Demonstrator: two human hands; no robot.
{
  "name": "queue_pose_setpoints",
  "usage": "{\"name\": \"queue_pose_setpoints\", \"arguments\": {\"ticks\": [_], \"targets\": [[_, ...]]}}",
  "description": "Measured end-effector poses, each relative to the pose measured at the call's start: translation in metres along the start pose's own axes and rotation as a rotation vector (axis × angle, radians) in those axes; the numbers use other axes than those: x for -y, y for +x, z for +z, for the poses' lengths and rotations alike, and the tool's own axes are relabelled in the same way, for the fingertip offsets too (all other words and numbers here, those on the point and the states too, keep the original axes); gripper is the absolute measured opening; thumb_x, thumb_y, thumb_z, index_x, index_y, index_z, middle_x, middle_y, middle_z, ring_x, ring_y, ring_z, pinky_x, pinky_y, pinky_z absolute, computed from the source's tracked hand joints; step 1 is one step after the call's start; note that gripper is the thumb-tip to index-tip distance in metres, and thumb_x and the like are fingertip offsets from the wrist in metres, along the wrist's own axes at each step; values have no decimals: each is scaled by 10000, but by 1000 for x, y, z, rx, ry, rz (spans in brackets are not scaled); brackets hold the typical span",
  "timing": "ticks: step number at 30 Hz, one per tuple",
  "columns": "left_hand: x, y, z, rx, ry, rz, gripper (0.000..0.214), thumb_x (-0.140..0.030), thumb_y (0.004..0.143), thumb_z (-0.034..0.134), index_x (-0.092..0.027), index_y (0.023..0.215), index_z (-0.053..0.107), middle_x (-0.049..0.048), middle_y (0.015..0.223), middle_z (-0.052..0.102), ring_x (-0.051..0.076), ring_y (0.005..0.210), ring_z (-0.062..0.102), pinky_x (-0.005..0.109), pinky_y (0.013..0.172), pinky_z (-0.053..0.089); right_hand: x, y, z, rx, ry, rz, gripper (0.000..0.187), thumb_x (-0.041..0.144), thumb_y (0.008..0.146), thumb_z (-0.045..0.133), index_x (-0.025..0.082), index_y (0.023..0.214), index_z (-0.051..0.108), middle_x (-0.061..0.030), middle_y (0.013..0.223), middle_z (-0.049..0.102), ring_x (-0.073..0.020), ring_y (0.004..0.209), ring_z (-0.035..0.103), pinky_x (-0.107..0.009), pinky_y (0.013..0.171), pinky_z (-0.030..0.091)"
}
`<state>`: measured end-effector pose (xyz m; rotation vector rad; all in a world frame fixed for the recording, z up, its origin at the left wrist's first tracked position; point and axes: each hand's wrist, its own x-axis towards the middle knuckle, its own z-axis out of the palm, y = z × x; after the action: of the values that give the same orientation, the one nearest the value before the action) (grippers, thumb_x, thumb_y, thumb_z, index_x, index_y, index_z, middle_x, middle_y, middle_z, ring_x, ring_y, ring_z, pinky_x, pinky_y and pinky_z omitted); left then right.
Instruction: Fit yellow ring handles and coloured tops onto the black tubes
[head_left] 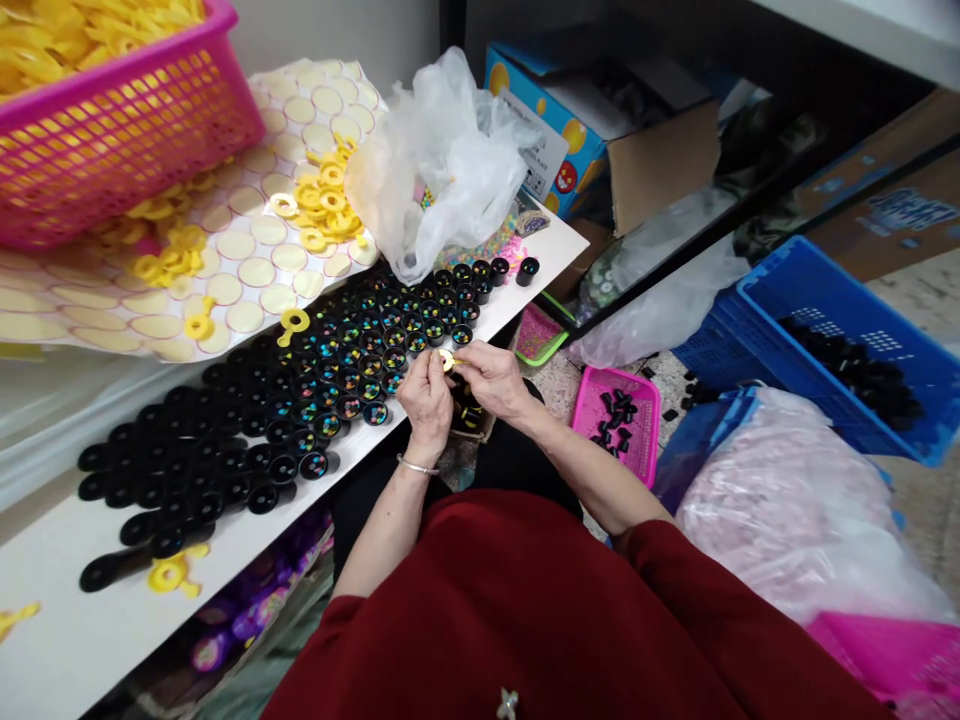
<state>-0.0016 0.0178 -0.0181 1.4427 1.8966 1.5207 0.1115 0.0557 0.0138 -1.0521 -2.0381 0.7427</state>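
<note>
Just over the near edge of the white table (90, 660), the left hand (427, 400) and the right hand (495, 382) meet in front of the body. Both forearms angle inward from the dark red sleeves, bare below the elbow, a bracelet (417, 466) round the left wrist. The fingertips of each hand pinch a small yellow ring piece (447, 361) between them, its pale face showing at the gap; the other fingers are curled in.

Beside the hands, rows of black cups (375, 412) stand close together along the table; many toward the right hold coloured bits, while the insides of those at the far left are too dark to read. Behind them lies a sheet of pale circles (259, 272), carrying a heap of loose yellow rings (328, 205), a pink basket (142, 130) full of yellow parts and, at its right end, a crumpled clear bag (457, 150).

Beyond the table sits an open cardboard box (664, 160). On the floor to the right are a pink tray (652, 430) with black parts, a blue crate (799, 385) with more, and a large plastic sack (795, 510).
</note>
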Motion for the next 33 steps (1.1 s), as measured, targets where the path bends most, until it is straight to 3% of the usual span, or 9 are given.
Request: {"name": "queue_pose_setpoints", "arguments": {"ticks": [6, 12, 17, 25, 28, 33], "targets": [[-1, 7, 3, -59, 31, -5, 306, -375, 918, 434, -179, 844, 657, -2, 655, 616, 110, 639, 583, 231, 631, 441, 5, -1, 8, -110, 377, 280, 103, 226, 780, 570, 170, 802, 653, -4, 757, 602, -107, 661, 567, -226, 620, 460], [-11, 10, 0, -90, 35, 10, 262, -363, 882, 513, -171, 780, 660, 17, 721, 643, 117, 693, 586, 235, 664, 445, 15, 0, 12, -122, 664, 537, 227, 372, 793, 562, 176, 680, 533, 45, 528, 532, -79, 472, 492, -201, 494, 424], [-11, 10, 0, -87, 50, 34, 280, -375, 889, 502, -172, 770, 652, 15, 699, 629, 114, 683, 571, 240, 672, 436, 17, 2, 13, -143, 648, 560, 285, 390, 802, 560, 183, 623, 482, 59, 463, 503, -64, 427, 449, -185, 470, 389], [-8, 9, 1, -69, 46, -60, 334, -412, 890, 469, -155, 780, 652, 22, 705, 632, 110, 671, 561, 230, 650, 422, 17, 5, 18, -135, 639, 638, 253, 362, 829, 524, 186, 658, 459, 72, 421, 486, -60, 362, 440, -168, 417, 368], [-11, 9, 1, -83, 32, -109, 330, -412, 879, 478, -151, 784, 654, 20, 728, 640, 101, 659, 551, 221, 640, 417, 20, 5, 20, -147, 605, 633, 213, 367, 839, 509, 187, 728, 479, 77, 456, 496, -69, 396, 478, -170, 435, 387], [-13, 9, 1, -59, -38, -174, 298, -394, 863, 493, -157, 824, 669, 15, 753, 653, 97, 667, 559, 214, 648, 424, 21, 3, 26, -141, 498, 608, 324, 461, 854, 485, 183, 690, 508, 52, 499, 489, -87, 505, 517, -182, 483, 405]]}}
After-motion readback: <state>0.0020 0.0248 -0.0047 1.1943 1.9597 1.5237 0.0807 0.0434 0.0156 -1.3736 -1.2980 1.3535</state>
